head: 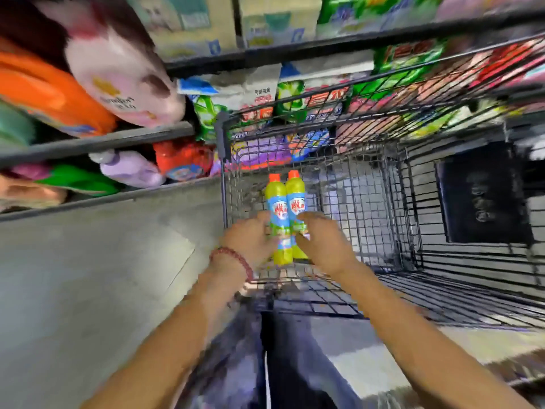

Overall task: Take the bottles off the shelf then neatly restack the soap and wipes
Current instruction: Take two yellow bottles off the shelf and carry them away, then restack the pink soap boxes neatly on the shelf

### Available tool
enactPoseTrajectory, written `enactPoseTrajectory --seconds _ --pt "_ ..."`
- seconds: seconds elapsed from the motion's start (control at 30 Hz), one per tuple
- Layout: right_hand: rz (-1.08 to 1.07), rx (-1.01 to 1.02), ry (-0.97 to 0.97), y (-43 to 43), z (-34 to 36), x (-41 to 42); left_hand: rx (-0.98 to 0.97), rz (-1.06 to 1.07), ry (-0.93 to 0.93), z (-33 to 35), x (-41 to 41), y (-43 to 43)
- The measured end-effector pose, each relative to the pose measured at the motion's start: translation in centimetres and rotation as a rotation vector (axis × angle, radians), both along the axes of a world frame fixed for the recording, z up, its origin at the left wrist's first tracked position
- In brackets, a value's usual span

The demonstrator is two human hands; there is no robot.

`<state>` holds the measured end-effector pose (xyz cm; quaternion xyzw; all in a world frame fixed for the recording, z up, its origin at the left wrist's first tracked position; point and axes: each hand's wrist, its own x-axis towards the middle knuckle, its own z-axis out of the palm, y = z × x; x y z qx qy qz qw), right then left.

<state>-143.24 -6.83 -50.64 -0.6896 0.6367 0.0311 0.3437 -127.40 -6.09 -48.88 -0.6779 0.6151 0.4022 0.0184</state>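
Observation:
Two yellow-green bottles with orange caps and blue labels stand side by side inside a wire shopping cart [368, 160]. My left hand [250, 237] grips the left bottle [275, 199] low on its side. The right bottle [295, 196] is held by my right hand [324, 240], fingers curled round its lower half. A red bead bracelet sits on my left wrist. The picture is blurred.
Dark shelves [97, 144] run along the left and top, packed with orange, pink and purple refill bags, green packets and cardboard boxes. Grey concrete floor [88, 276] lies left of the cart. A black panel [483, 193] hangs on the cart's right side.

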Motion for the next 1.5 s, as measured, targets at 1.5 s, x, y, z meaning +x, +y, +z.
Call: enactPoseTrajectory --seconds 1.5 --pt "1.071 -0.577 -0.299 31.8 14.8 42.2 -0.312 0.745 -0.476 18.5 40.2 51.3"
